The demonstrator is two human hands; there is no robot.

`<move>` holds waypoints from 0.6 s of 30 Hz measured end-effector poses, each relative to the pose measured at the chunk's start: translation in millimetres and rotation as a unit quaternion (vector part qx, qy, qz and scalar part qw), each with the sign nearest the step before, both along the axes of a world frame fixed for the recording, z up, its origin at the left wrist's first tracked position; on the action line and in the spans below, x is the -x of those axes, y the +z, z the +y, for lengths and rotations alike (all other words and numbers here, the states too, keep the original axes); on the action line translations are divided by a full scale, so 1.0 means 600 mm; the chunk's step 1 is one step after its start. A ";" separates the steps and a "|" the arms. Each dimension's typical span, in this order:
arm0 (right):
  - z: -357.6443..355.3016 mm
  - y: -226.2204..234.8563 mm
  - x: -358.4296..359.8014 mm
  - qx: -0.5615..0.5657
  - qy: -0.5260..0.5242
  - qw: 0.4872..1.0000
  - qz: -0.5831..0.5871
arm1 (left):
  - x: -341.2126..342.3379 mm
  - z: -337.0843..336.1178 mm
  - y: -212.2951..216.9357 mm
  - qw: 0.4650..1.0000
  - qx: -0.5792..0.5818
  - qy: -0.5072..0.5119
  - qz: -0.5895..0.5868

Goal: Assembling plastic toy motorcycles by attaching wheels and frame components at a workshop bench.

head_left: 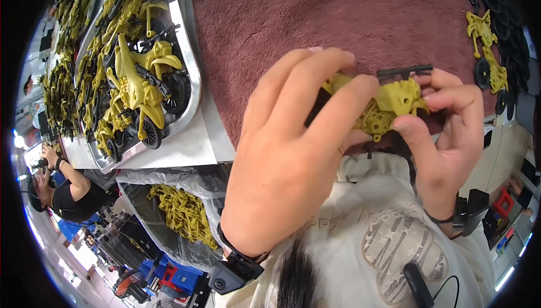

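A yellow plastic toy motorcycle (pixel 397 98) is held between both hands, just over the near edge of the reddish-brown towel. Its left part is wrapped by my left hand (pixel 290 139), whose fingers cover much of the body. My right hand (pixel 448 130) grips the right end, with the thumb below and curled fingers behind. Along the top, by the right fingers, lies a black handlebar-like bar (pixel 404 72); whether it is fastened to the body I cannot tell. A dark part shows partly behind the left fingers.
A metal tray (pixel 194 80) at the left is heaped with yellow and black toy motorcycles (pixel 132 80). Below it stands a plastic-lined bin (pixel 132 187) of yellow parts (pixel 183 212). Yellow body pieces (pixel 479 29) and black wheels (pixel 510 49) line the towel's (pixel 338 15) right edge. Another person (pixel 76 195) is far left.
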State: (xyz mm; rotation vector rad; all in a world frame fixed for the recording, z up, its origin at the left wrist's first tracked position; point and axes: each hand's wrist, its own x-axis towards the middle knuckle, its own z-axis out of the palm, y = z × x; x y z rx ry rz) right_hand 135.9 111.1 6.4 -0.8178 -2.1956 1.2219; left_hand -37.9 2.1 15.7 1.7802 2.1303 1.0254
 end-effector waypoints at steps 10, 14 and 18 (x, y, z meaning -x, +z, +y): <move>0.005 0.017 0.015 0.223 0.053 0.961 0.157 | -0.014 -0.034 0.022 0.970 -0.002 0.047 -0.240; 0.010 0.024 0.008 0.223 0.090 0.957 0.159 | -0.028 -0.036 0.033 0.872 0.017 0.097 -0.480; 0.024 0.035 0.009 0.183 0.134 0.966 0.126 | -0.040 -0.037 0.037 0.857 -0.046 0.111 -0.502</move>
